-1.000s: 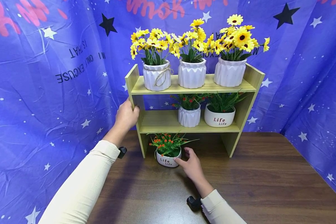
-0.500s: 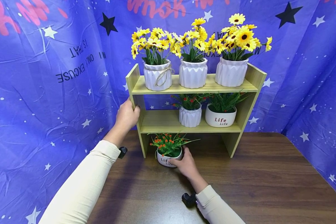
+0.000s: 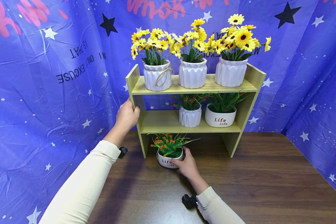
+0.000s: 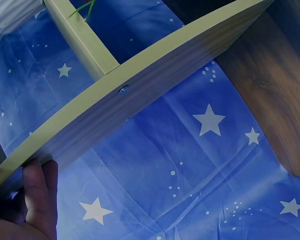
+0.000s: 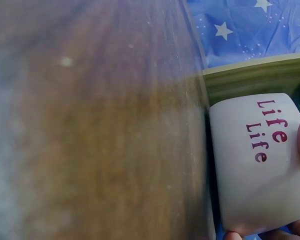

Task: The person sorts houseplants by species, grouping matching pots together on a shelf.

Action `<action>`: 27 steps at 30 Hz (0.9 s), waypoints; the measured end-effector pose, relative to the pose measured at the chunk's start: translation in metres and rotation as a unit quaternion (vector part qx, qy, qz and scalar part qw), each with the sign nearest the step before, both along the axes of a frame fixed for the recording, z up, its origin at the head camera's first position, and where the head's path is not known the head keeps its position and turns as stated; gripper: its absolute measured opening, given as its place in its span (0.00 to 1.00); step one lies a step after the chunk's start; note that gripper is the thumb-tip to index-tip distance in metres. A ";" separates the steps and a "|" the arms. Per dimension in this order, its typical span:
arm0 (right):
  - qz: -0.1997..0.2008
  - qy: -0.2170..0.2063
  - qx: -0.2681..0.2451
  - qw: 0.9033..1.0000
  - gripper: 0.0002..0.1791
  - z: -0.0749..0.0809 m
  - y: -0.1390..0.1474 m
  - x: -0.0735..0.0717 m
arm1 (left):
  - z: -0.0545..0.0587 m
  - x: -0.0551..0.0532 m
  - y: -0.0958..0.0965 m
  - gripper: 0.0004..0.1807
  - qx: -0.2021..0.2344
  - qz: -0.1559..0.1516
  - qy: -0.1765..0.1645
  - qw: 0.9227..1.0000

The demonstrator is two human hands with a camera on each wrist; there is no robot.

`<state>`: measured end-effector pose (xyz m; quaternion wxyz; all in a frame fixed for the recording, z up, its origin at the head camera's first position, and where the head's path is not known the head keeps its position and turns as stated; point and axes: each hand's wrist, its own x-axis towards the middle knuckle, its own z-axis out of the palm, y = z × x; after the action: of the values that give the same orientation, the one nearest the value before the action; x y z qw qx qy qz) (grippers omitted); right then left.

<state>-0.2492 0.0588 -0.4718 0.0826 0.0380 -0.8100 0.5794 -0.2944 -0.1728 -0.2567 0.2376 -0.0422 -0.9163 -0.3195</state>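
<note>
My left hand (image 3: pixel 126 115) grips the left side panel of a light wooden shelf (image 3: pixel 190 130). In the left wrist view, fingers (image 4: pixel 37 195) press the outer face of that panel (image 4: pixel 140 75). Low in front of the shelf's left end is a white oval flowerpot (image 3: pixel 162 159) lettered "Life", with orange-red flowers and green grass. My right hand (image 3: pixel 189 165) holds it by the right side, thumb across the front. The right wrist view has the same flowerpot (image 5: pixel 255 185) close up, with fingertips beneath its lower edge and the thumb at right.
Three ribbed white pots of yellow flowers, one a twine-tied pot (image 3: pixel 156 77), stand on the top board. The middle board carries a ribbed pot (image 3: pixel 189 116) and another "Life" pot (image 3: pixel 220 117). A brown table (image 3: pixel 257 174) lies below, with starry blue cloth (image 3: pixel 58 124) around.
My right hand has moved left onto the flowerpot, and its thumb now lies over part of the lettering. My left hand keeps its hold on the shelf panel.
</note>
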 end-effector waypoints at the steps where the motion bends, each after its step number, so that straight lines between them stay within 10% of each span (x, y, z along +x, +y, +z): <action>1: -0.001 0.002 -0.001 1.000 0.46 0.000 0.001 0.001 | 0.000 0.000 0.000 0.13 -0.001 -0.001 0.000 1.000; 27: 0.059 0.011 -0.075 0.995 0.39 0.033 0.022 0.038 | 0.000 0.001 0.000 0.13 0.005 0.001 -0.005 1.000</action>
<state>-0.2108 0.0806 -0.4385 0.0599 0.0860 -0.7599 0.6416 -0.2936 -0.1725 -0.2567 0.2333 -0.0384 -0.9161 -0.3238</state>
